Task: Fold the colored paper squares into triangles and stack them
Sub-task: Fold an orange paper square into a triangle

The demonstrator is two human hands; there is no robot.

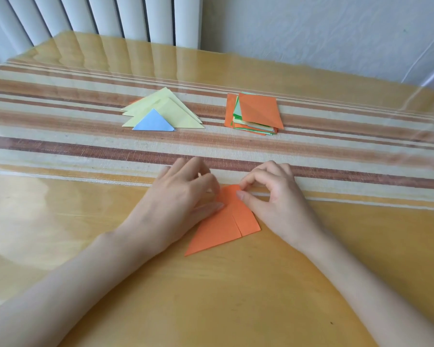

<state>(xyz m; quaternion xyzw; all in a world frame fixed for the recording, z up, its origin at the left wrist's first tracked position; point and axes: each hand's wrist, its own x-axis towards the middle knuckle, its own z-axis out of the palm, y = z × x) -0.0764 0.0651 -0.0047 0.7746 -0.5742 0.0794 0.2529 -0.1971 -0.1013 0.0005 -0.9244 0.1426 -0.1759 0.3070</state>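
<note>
Glossy wooden bench with a striped runner across it, radiator behind. Progress-wise: a small pile of folded triangles sits on the runner, with a blue triangle on top of yellow ones. The stack of squares to its right looks a good bit thicker, so I'd say most of the job is left. An orange paper lies near me, partly folded. My left hand presses it down with loose fingers, and my right hand pinches its top corner. Plenty of bare surface between hands and piles, and the far edge is well behind both.
</note>
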